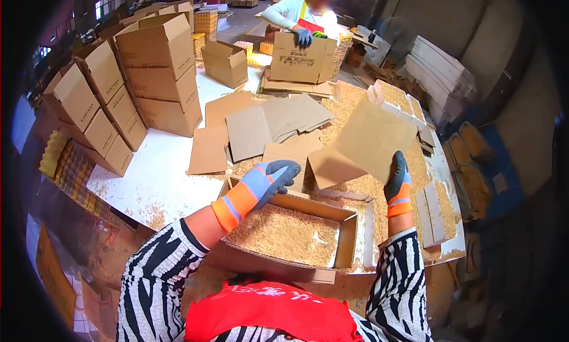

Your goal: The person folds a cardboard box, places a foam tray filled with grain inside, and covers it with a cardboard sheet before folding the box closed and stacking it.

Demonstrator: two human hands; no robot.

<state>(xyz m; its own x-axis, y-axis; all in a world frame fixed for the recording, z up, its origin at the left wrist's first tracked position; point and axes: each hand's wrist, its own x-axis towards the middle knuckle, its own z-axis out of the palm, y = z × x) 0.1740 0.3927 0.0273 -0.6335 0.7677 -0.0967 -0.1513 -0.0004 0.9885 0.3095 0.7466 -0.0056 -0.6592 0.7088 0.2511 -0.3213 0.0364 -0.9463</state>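
Observation:
My right hand (397, 179), in a dark-palmed glove with an orange cuff, grips the right edge of a flat cardboard sheet (376, 137). The sheet is tilted up over the table. My left hand (275, 179), gloved in blue-grey with dark fingers, hovers over the back left of an open cardboard box (349, 247). Its fingers are curled together; whether anything is between them I cannot make out. Inside the box lies a layer of wood shavings (284, 232). Beneath the raised sheet is another brown cardboard piece (332, 169).
Loose cardboard sheets (249, 131) lie behind the box. Stacked open cartons (157, 75) stand at the left, near egg trays (65, 170). Across the table (160, 176), a co-worker (305, 19) handles a carton (302, 57). Shavings-filled trays (435, 211) sit at the right.

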